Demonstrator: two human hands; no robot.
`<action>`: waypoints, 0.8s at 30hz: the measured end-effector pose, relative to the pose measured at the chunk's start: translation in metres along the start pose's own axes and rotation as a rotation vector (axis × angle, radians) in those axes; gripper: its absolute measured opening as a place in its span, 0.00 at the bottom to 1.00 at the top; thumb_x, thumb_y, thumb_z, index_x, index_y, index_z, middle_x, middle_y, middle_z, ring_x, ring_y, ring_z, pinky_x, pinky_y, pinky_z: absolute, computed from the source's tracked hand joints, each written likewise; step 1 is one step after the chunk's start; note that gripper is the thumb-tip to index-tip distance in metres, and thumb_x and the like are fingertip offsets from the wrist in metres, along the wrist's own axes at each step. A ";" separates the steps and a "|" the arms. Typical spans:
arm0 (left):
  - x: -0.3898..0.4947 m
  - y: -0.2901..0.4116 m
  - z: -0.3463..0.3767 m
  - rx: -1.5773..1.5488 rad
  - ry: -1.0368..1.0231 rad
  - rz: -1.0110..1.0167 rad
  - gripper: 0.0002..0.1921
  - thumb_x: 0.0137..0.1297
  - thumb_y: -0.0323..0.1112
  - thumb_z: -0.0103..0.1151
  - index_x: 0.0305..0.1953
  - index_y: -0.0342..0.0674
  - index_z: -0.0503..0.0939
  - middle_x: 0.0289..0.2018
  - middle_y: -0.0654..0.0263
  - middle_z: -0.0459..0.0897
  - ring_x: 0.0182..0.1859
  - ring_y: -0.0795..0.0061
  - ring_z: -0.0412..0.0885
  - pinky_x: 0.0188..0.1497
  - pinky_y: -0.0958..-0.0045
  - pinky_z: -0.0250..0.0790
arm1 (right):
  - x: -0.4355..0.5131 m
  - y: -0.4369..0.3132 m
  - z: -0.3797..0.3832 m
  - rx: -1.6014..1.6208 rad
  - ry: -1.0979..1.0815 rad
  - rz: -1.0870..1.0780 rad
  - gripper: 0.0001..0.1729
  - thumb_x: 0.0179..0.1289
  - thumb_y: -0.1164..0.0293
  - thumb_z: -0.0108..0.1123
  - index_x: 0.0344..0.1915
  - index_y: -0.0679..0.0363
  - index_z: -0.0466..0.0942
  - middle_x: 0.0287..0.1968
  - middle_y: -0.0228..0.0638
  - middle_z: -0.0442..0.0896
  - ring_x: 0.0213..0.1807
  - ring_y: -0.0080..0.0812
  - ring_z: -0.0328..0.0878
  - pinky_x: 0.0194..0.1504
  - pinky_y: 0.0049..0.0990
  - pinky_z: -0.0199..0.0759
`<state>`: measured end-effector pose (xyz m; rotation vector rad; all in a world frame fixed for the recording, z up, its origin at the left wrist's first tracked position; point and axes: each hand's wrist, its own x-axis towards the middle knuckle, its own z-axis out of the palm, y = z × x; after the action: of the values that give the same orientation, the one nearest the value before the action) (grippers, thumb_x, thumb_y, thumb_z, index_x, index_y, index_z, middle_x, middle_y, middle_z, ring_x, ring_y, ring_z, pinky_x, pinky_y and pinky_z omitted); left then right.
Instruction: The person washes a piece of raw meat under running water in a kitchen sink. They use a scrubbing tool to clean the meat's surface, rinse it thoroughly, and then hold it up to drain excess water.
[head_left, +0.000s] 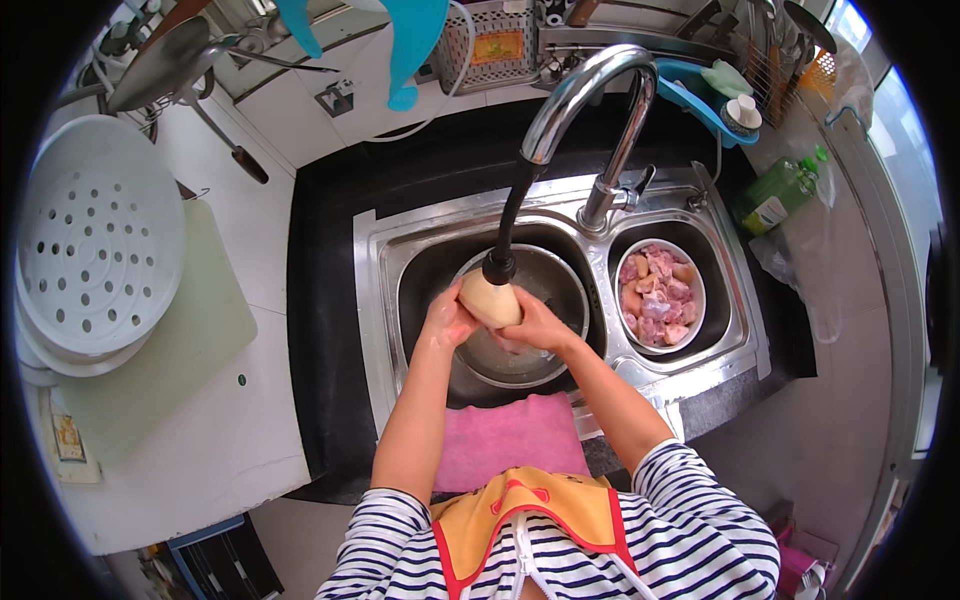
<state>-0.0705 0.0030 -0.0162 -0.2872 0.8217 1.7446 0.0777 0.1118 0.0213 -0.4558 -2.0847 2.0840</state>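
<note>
Both of my hands hold a large pale, peeled root vegetable (490, 300) right below the black spout end of the chrome faucet (555, 112). My left hand (450, 315) grips its left side and my right hand (536, 321) its lower right. Beneath them a round metal basin (571, 285) with water in it sits in the left sink bowl. In the right sink bowl stands a white bowl (702, 304) filled with raw meat pieces (656, 296). Whether water runs from the spout is hard to tell.
A pink cloth (514, 442) hangs over the sink's front edge. White perforated colanders (101, 247) and a pale green cutting board (202, 307) are at the left. A green bottle (776, 195) stands right of the sink, a blue basket (701, 105) behind it.
</note>
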 end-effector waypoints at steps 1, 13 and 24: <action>-0.003 0.003 -0.002 0.167 0.094 -0.024 0.19 0.73 0.47 0.41 0.54 0.40 0.71 0.48 0.61 0.79 0.50 0.65 0.78 0.54 0.58 0.69 | 0.002 -0.006 -0.001 -0.054 0.033 -0.040 0.30 0.43 0.71 0.63 0.51 0.63 0.70 0.44 0.39 0.77 0.45 0.28 0.75 0.47 0.28 0.71; -0.029 -0.012 0.040 0.262 -0.103 0.227 0.33 0.67 0.68 0.33 0.55 0.47 0.73 0.42 0.71 0.80 0.44 0.80 0.77 0.46 0.78 0.69 | 0.024 -0.066 0.017 0.170 0.174 0.051 0.26 0.46 0.69 0.65 0.46 0.63 0.69 0.36 0.37 0.78 0.37 0.27 0.76 0.40 0.27 0.72; -0.035 -0.053 0.014 0.398 -0.041 0.202 0.38 0.61 0.66 0.51 0.63 0.45 0.64 0.58 0.69 0.71 0.60 0.76 0.67 0.56 0.70 0.65 | 0.061 -0.015 0.056 0.145 0.973 -0.021 0.23 0.56 0.63 0.65 0.45 0.65 0.68 0.41 0.38 0.75 0.39 0.30 0.73 0.44 0.30 0.69</action>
<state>-0.0065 -0.0074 -0.0058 0.1012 1.1764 1.7187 0.0009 0.0792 0.0294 -1.1242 -1.3328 1.4851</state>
